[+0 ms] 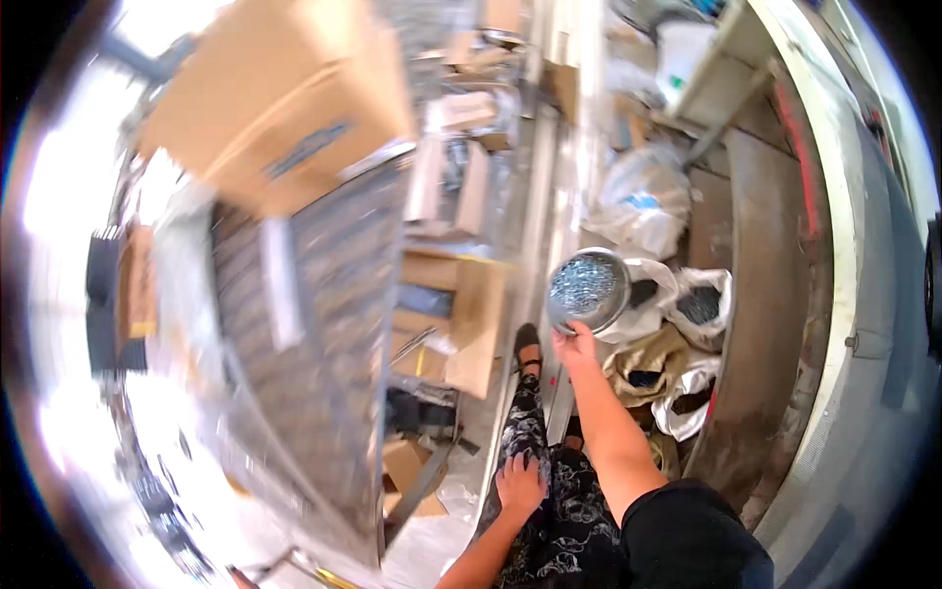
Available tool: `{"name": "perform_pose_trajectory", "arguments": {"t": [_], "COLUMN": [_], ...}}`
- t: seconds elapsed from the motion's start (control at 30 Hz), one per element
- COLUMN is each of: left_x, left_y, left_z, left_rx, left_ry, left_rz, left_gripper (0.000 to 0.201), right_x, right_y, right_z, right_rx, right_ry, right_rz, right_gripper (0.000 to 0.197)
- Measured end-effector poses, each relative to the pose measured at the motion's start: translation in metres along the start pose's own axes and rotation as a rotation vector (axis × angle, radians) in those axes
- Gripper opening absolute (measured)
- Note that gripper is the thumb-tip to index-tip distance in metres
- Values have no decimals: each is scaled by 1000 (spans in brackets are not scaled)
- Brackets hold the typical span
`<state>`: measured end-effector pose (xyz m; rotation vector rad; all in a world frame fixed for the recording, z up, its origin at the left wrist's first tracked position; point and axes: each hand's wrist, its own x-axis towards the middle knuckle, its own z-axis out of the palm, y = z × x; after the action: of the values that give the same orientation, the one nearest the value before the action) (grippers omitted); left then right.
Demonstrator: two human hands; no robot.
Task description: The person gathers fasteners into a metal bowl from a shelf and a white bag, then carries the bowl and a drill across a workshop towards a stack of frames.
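Right hand [577, 346] grips grey bowl [610, 314], shiny bits [583, 283] inside; left hand [520, 485] on patterned trousers [579, 530].

Bits [583, 283] look glossy metal, ctn [339, 113] matt cardbd.

Bright white glare washes out the far left. Motion blur smears the large cardboard box [294, 123], while the right hand [577, 345] looks sharper. Fisheye distortion curves straight edges near the dark borders.

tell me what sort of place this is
Probably a workshop or hardware store room: the right hand holds a bowl of small shiny pieces, open sacks stand nearby, and a large cardboard box sits at upper left.
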<state>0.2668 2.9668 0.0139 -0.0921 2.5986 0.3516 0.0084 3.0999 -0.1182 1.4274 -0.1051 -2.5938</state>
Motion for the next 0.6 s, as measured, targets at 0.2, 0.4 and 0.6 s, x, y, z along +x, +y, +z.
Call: {"name": "perform_pose_trajectory", "arguments": {"t": [0.2, 0.4, 0.6], "left_x": [-145, -255, -328], "left_y": [-1, -26, -67], "left_z": [-45, -59, -45], "left_rx": [-207, -464, -400], "left_ry": [178, 70, -96], "left_rz": [-55, -186, -296], "left_gripper": [42, 32, 39], "right_x": [-114, -214, -315], "right_y": [72, 114, 127], "right_z": [6, -43, -73], "right_rx": [-244, -511, -841], "right_ry": [-76, -148, -177], "right_rz": [104, 275, 320], "right_gripper": [13, 15, 32]}}
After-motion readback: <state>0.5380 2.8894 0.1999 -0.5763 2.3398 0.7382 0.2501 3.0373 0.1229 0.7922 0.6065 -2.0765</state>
